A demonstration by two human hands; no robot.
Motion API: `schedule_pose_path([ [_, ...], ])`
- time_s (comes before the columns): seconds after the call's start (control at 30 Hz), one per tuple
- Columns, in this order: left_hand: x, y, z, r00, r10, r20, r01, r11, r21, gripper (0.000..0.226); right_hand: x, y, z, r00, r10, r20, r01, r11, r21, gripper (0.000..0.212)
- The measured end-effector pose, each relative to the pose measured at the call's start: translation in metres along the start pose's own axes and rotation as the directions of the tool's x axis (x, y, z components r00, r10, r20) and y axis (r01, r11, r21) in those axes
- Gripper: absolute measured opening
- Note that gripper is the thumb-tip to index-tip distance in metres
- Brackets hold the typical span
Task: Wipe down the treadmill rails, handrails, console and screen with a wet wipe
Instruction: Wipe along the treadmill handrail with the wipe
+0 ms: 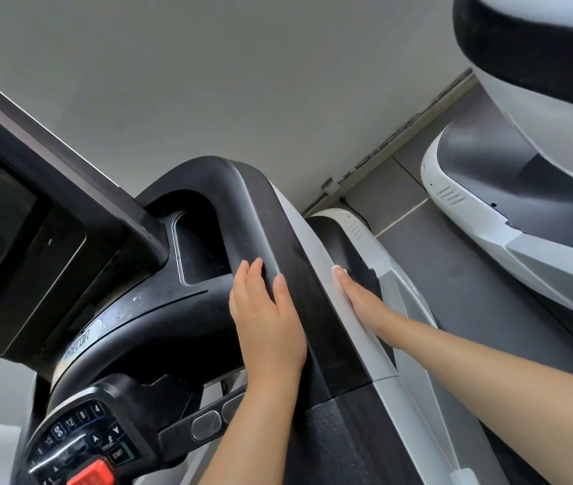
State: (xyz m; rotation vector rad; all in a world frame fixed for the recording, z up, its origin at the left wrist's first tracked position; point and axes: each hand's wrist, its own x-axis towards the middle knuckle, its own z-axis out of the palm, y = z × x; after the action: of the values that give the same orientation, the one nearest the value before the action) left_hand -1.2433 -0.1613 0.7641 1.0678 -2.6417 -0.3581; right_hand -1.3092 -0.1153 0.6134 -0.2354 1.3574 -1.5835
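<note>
The stiff, smooth handrail (278, 218) is touched on both sides by flat, unclenched hands, left (267, 316) and right (365, 302); no wipe is seen.

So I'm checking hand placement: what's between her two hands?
The black handrail: in the head view, the left hand rests on its inner side, the right hand on its white outer side.

Screen (1, 218) at far left, cup pocket (199, 250) just right of it, handrail (253, 218) arching over the pocket, left hand (267, 320) on the handrail's inner side, right hand (362, 302) on its outer side, keypad (78, 439) below the screen, second treadmill (509, 190) well right.
</note>
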Motion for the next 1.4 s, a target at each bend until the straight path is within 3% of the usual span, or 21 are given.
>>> schedule_pose_path([
  [0.2,-0.001,0.000,-0.001,1.000,-0.008,0.012,0.008,1.000,-0.008,0.043,0.023,-0.054,0.010,0.974,-0.228,0.007,0.226,0.968,0.112,0.065],
  [0.37,-0.004,0.002,-0.006,0.999,-0.004,0.040,0.002,1.000,0.031,0.045,0.040,-0.050,0.001,0.996,-0.054,-0.071,0.048,0.996,-0.078,0.059],
  [0.57,0.029,0.001,-0.018,0.997,0.043,0.067,-0.047,0.997,0.065,0.030,0.044,-0.046,0.000,0.998,-0.064,-0.013,0.062,0.993,-0.105,0.057],
  [0.7,0.047,0.006,-0.006,0.982,0.175,0.068,-0.183,0.973,0.140,0.042,0.050,-0.046,0.001,0.998,-0.064,-0.001,0.064,0.994,-0.087,0.054],
  [0.93,0.054,0.003,0.007,0.990,0.117,0.083,-0.121,0.991,0.049,0.042,0.070,-0.042,-0.009,0.984,0.178,-0.032,-0.179,0.984,-0.017,0.070],
  [1.13,0.056,-0.001,0.008,0.986,0.144,0.080,-0.148,0.988,0.048,0.045,0.090,-0.040,-0.010,0.976,0.204,-0.072,-0.202,0.979,0.034,0.068],
  [1.23,0.055,0.000,0.007,0.988,0.128,0.082,-0.132,0.990,0.047,0.047,0.090,-0.049,-0.009,0.986,0.146,-0.083,-0.136,0.984,0.115,0.062],
  [1.4,0.055,0.001,0.007,0.989,0.121,0.088,-0.126,0.990,0.056,0.047,0.055,-0.072,-0.007,0.985,-0.173,0.007,0.169,0.967,0.190,0.042],
])
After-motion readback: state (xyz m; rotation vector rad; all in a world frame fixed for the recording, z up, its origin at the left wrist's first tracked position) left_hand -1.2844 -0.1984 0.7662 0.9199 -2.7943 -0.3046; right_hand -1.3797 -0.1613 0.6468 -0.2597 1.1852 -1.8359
